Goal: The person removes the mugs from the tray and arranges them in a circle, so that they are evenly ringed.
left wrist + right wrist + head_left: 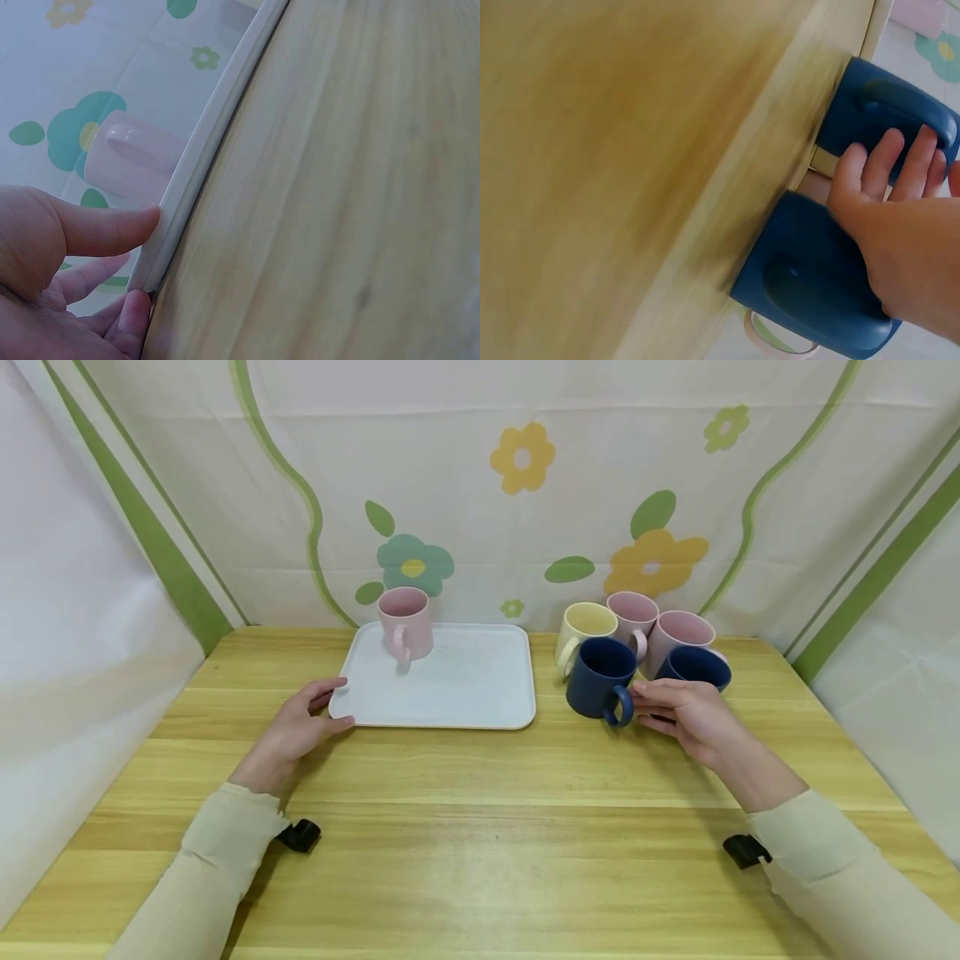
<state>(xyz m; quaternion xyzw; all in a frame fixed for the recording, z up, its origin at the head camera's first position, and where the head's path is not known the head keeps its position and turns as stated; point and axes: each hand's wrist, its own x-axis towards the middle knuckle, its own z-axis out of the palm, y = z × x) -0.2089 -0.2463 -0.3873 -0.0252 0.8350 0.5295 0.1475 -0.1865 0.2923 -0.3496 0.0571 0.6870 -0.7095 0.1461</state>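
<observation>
My left hand (296,722) is at the front left corner of a white tray (465,702), thumb and fingers holding its rim. A pink mug (407,631) stands upright on the tray, at the back left. My right hand (690,714) reaches in at the cluster of mugs on the right. Its extended fingers (885,154) are right at the handle of the front dark blue mug (600,681), and nothing is gripped. A second dark blue mug (693,664) stands just behind this hand, which partly hides it.
Behind the blue mugs stand a yellow mug (585,622) and two pink mugs, one at the back (632,610) and one to its right (678,631). A white flowered cloth (450,477) hangs behind the wooden table (480,827).
</observation>
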